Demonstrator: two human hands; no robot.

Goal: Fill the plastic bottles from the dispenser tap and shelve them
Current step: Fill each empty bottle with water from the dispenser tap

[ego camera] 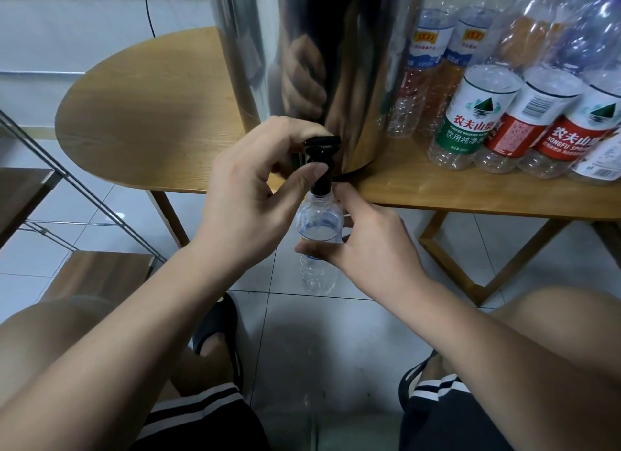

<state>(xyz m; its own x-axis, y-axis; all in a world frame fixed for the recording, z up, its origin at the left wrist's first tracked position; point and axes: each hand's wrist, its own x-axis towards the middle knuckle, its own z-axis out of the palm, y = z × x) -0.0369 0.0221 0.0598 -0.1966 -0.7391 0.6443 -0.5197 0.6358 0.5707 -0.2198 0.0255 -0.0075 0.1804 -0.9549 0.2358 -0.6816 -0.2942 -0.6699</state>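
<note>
A steel dispenser (302, 47) stands on a wooden table (141, 114), its black tap (321, 161) over the front edge. My left hand (255, 195) grips the tap, fingers curled over its lever and thumb against its stem. Below the spout hangs a clear plastic bottle (319, 249), its open neck right under the tap. My right hand (369, 249) holds this bottle around its upper body. Water shows in the bottle's upper part.
Several empty plastic bottles (477, 114) crowd the table right of the dispenser. A metal-framed shelf with wooden boards (100, 275) stands at the left. My knees and feet in black slippers are over white floor tiles (302, 333) below.
</note>
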